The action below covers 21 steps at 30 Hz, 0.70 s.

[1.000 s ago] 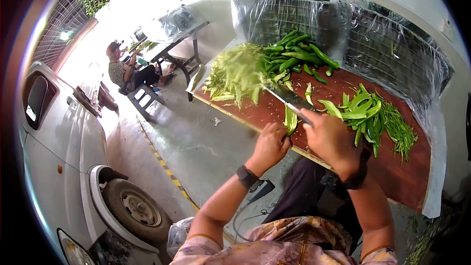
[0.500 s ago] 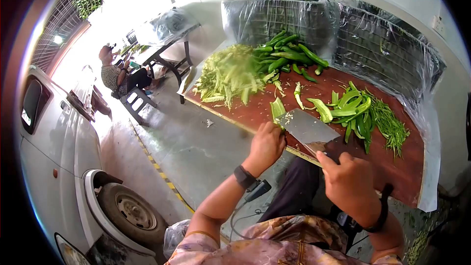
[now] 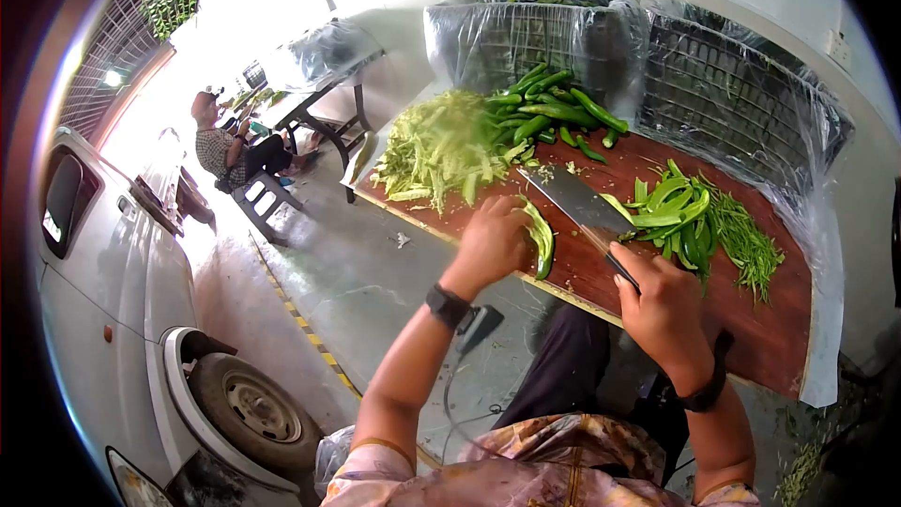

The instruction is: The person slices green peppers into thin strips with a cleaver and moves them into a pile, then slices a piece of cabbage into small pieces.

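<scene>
My left hand (image 3: pixel 496 237) is at the table's front edge, its fingers bent against a split green pepper (image 3: pixel 542 238) whose pale inside shows. A cleaver (image 3: pixel 577 199) slants over the red tabletop, its handle in my closed right hand (image 3: pixel 660 300); bits of pepper cling near the blade's tip. Whole green peppers (image 3: pixel 558 108) are heaped at the back, beside a pile of pale pepper cores (image 3: pixel 432 150). To the right of the blade lie opened pepper halves (image 3: pixel 671 211) and thin green shreds (image 3: pixel 748 244).
Plastic-covered crates (image 3: pixel 732 84) line the back of the red table (image 3: pixel 751 329). A person (image 3: pixel 225 145) sits on a stool at another table at the far left. A white vehicle (image 3: pixel 113 272) stands at the left. A cable hangs near my left wrist.
My left hand has moved left and up, and the pepper piece by it now lies differently. The cleaver has shifted up and left, uncovering more tabletop near the front edge.
</scene>
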### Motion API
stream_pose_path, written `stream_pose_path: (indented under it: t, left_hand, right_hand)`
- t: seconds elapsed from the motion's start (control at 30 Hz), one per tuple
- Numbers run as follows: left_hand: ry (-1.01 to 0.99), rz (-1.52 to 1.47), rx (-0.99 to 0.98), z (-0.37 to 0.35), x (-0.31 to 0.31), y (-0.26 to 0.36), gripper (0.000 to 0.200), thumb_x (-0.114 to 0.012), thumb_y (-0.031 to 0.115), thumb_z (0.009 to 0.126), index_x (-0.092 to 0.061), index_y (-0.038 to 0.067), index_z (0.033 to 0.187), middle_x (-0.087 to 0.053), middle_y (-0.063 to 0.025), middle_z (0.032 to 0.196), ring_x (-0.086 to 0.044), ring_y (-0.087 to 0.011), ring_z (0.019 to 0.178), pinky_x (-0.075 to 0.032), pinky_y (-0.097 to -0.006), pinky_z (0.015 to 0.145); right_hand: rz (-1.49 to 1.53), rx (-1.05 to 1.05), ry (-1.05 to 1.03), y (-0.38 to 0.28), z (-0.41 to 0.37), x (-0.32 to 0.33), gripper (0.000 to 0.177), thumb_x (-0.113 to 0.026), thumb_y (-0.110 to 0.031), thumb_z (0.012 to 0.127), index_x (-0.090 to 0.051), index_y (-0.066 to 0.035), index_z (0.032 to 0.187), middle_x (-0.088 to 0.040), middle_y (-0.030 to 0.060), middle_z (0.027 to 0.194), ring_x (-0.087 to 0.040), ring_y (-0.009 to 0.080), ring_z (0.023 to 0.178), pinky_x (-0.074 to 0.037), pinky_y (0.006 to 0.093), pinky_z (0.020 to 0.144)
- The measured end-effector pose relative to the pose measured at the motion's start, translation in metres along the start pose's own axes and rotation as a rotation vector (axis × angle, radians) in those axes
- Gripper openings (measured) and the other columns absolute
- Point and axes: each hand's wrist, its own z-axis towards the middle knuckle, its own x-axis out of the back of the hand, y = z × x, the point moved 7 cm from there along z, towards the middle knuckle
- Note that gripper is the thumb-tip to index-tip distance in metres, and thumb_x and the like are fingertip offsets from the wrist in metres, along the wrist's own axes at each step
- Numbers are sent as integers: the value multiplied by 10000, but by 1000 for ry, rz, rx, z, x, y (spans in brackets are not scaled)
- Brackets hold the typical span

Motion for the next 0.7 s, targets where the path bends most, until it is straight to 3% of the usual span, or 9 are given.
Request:
stream_pose_path:
  t: [0.07,0.1,0.2,0.27,0.37,0.5,0.53,0.6,0.7]
  left_hand:
    - [38,144,-287,6,-4,6,231,-599,110,732,-659,80,953,-594,-133,1029,-543,-317,1035,-463,-431,848]
    - [39,145,-289,5,-7,2,231,-599,110,732,-659,80,953,-594,-133,1029,-543,-317,1035,-463,-431,848]
    - [-109,186,-143,6,-24,-7,186,-614,182,772,-660,98,932,-604,-127,935,-586,-323,926,-491,-434,765]
    - [-249,303,203,-4,-25,-7,197,-606,256,822,-661,103,934,-631,-136,876,-620,-338,817,-506,-446,676]
    - [-109,269,262,-19,-23,7,206,-626,263,829,-648,74,908,-626,-165,754,-623,-370,715,-496,-464,643]
    - [29,-62,198,-29,-17,18,107,-610,142,805,-659,86,881,-644,-138,836,-616,-349,768,-493,-443,685]
    - [29,-61,196,-31,-15,15,107,-610,142,805,-659,86,881,-644,-138,836,-616,-349,768,-493,-443,685]
    - [95,132,-35,-33,-4,24,147,-616,122,780,-655,76,914,-599,-108,906,-559,-321,851,-469,-422,729]
    - [-29,232,-57,-40,-12,30,152,-617,103,763,-660,91,909,-553,-77,899,-505,-298,841,-452,-399,730]
  right_hand:
    - [30,9,24,-2,-7,9,374,-678,-48,756,-655,-88,1127,-615,151,757,-602,332,652,-475,424,576]
    - [54,-9,-3,-1,-10,11,376,-677,-74,764,-647,-99,1139,-598,147,729,-597,335,633,-476,424,570]
    - [85,-18,4,5,-19,17,378,-678,-101,771,-642,-108,1148,-576,139,690,-588,334,606,-474,424,564]
    - [97,-6,31,4,-22,22,378,-679,-101,769,-643,-105,1145,-572,134,679,-584,331,599,-472,423,565]
    - [41,-40,-1,2,-26,23,370,-670,-36,748,-659,-72,1117,-608,170,733,-601,355,640,-470,431,567]
    - [25,-34,-42,-5,-32,19,375,-687,-58,742,-664,-91,1115,-582,150,702,-587,342,609,-458,434,541]
    - [23,-23,-62,-7,-34,17,378,-696,-69,738,-666,-98,1114,-566,138,686,-578,334,591,-453,431,529]
    - [-2,-1,-63,-12,-39,16,387,-704,-79,733,-667,-106,1117,-546,124,674,-564,327,572,-447,426,517]
    - [-47,41,-75,-22,-44,17,398,-714,-99,732,-670,-121,1127,-501,101,657,-533,311,530,-433,408,492]
